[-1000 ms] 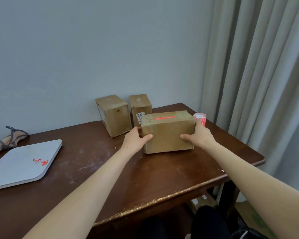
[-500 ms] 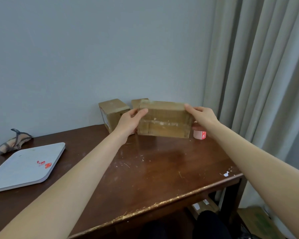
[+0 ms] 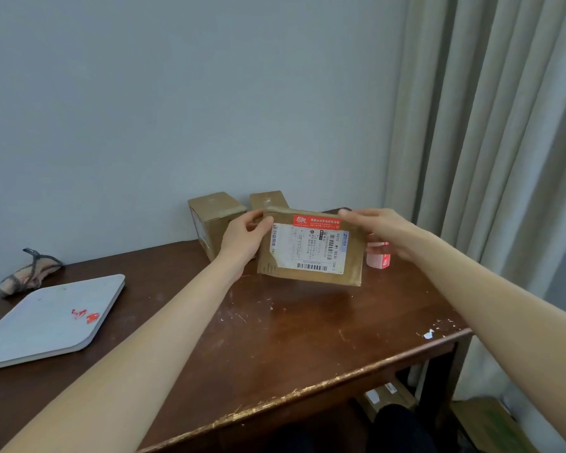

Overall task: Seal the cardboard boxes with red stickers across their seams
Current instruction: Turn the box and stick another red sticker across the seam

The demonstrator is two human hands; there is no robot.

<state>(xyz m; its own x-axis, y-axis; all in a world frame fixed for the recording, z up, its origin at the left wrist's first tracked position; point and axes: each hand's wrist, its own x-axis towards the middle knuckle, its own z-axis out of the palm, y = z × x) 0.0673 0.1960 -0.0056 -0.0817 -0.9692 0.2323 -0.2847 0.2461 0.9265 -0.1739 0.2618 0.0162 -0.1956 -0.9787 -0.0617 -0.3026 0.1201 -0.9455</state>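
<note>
I hold a brown cardboard box (image 3: 311, 250) in the air above the table's far side, tilted so a face with a white shipping label and a red sticker (image 3: 316, 221) along its top edge looks at me. My left hand (image 3: 242, 240) grips its left end and my right hand (image 3: 379, 228) grips its upper right corner. Behind it two more cardboard boxes stand by the wall, one (image 3: 214, 220) at the left and one (image 3: 268, 199) partly hidden. A roll of red stickers (image 3: 378, 256) stands on the table, partly behind my right wrist.
The dark wooden table (image 3: 275, 338) has a worn front edge. A white flat board (image 3: 46, 318) with red sticker scraps lies at the left, a small fabric item (image 3: 30, 273) behind it. A curtain (image 3: 487, 142) hangs at the right. Boxes sit on the floor under the table.
The box stood on the table with its red-stickered seam up; both hands lifted it and turned it over, so the labelled face now looks at me.
</note>
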